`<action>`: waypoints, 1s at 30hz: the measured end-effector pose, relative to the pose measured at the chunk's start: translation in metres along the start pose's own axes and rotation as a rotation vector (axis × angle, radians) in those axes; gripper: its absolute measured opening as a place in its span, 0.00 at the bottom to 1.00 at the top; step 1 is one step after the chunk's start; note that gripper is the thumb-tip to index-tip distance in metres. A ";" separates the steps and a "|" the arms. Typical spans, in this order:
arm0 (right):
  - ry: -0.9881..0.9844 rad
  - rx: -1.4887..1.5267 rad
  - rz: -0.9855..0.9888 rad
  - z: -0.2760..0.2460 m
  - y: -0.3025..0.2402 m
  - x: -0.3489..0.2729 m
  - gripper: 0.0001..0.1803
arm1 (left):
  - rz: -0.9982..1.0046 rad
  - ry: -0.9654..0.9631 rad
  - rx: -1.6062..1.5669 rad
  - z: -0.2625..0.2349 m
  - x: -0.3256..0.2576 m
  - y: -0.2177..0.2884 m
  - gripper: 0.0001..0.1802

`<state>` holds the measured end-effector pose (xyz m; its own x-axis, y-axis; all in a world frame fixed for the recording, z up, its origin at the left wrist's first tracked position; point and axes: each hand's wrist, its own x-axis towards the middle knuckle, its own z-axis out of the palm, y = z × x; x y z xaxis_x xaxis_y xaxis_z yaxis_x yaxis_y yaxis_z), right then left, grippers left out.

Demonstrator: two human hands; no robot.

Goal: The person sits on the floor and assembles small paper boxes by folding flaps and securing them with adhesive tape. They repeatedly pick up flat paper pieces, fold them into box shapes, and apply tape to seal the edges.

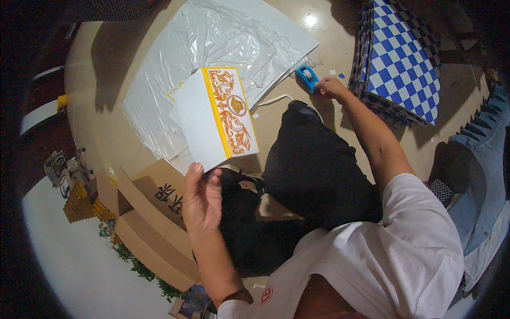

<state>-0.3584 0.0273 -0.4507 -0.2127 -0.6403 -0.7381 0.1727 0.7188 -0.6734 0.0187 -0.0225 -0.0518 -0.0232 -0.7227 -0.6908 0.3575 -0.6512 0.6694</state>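
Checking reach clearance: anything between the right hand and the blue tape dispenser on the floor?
Nothing visible. The right hand is already at the tape dispenser, fingertips at its edge, with only bare floor around them. The left hand holds the white-and-gold box well apart from it.

Bare floor [297, 32] lies open ahead; the plastic sheet [212, 48], cardboard box [154, 223] and checkered panel [404, 64] crowd the sides.

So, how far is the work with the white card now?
Done: clear plastic wrap lies opened on the floor. In hand: the left hand holds up a white card with an orange ornamental band; the right hand reaches the blue tape dispenser. Left: no tape shows on the card yet.
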 end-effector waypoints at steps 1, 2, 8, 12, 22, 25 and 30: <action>-0.016 0.041 0.017 -0.002 0.005 -0.003 0.10 | -0.002 -0.011 -0.047 0.005 0.000 -0.002 0.12; -0.032 0.082 0.034 -0.004 0.009 -0.005 0.10 | -0.003 -0.022 -0.095 0.008 0.000 -0.004 0.12; 0.144 0.172 -0.018 0.011 0.022 -0.023 0.13 | 0.059 0.000 -0.221 0.011 0.005 -0.009 0.10; 0.129 0.200 -0.083 0.000 0.057 0.004 0.14 | 0.113 -0.017 -0.250 0.014 0.009 -0.009 0.09; 0.214 -0.254 -0.068 0.020 0.096 0.040 0.11 | 0.245 0.041 -0.198 0.035 0.010 -0.012 0.09; 0.155 0.093 -0.096 0.063 0.076 -0.006 0.08 | 0.318 0.077 -0.193 0.027 -0.002 -0.011 0.08; -0.031 0.176 -0.358 0.095 -0.102 -0.094 0.09 | 0.428 0.075 -0.204 0.034 0.002 -0.013 0.07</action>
<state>-0.2644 -0.0120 -0.3169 -0.2609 -0.8519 -0.4541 0.2558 0.3926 -0.8834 -0.0171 -0.0233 -0.0524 0.2312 -0.8922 -0.3881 0.4966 -0.2348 0.8356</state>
